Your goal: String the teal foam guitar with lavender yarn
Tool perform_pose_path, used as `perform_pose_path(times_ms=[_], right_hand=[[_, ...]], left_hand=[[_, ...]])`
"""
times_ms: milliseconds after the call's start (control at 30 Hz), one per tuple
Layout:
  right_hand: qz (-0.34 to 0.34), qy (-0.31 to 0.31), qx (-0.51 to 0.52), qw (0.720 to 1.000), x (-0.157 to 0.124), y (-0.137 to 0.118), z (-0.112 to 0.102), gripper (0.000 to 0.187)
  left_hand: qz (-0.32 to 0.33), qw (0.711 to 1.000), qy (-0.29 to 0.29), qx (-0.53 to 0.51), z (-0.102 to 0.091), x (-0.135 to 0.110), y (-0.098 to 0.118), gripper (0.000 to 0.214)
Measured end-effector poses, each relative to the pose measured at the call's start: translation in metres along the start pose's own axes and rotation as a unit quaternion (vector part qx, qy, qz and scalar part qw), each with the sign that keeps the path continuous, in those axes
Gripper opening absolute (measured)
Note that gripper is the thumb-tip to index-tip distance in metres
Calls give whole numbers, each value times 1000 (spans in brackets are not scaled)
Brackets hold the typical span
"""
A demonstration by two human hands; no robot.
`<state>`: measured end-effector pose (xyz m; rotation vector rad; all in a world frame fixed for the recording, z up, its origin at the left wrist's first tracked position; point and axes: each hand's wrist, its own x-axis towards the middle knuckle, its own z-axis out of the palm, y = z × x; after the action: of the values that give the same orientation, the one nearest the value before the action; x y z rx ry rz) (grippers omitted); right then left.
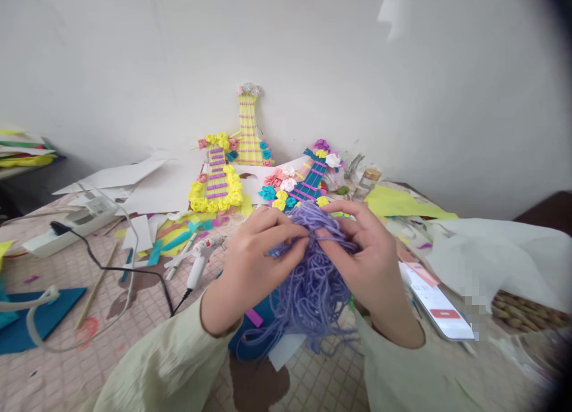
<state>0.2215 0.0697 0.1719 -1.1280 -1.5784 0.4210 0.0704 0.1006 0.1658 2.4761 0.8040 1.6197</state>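
Observation:
A loose, tangled bundle of purple yarn [315, 293] hangs between my hands over the middle of the table. My left hand [263, 254] pinches strands near the top of the bundle with thumb and index finger. Curled around the bundle's upper right side, my right hand [364, 251] grips it, its thumb close to my left fingertips. Loose strands trail down over a dark teal sheet [239, 334] with a small purple strip [254, 318] on it. Part of that sheet is hidden behind the yarn and my left wrist.
Flower-trimmed decorated pieces, one yellow-edged [217, 180] and one teal [310, 177], stand by the wall. A glue gun [199, 266] and power strip [71, 227] with cables lie left. At right are a phone [440, 305], white plastic [500, 251] and yellow sheet [406, 202].

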Motion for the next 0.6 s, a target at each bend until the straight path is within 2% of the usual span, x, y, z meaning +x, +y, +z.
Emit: perform_pose_path(times_ms=[167,367,600], right_hand=[[5,8,1,1000,0,1,3,26],[21,70,24,997,3,2,-6,25],[79,61,107,989,6,3,-13,33]], left_hand=[[16,1000,14,22,1,1,1,7],[6,1000,-12,-21,-5,2,2,9],[-6,998,-15,-60,-6,4,4,12]])
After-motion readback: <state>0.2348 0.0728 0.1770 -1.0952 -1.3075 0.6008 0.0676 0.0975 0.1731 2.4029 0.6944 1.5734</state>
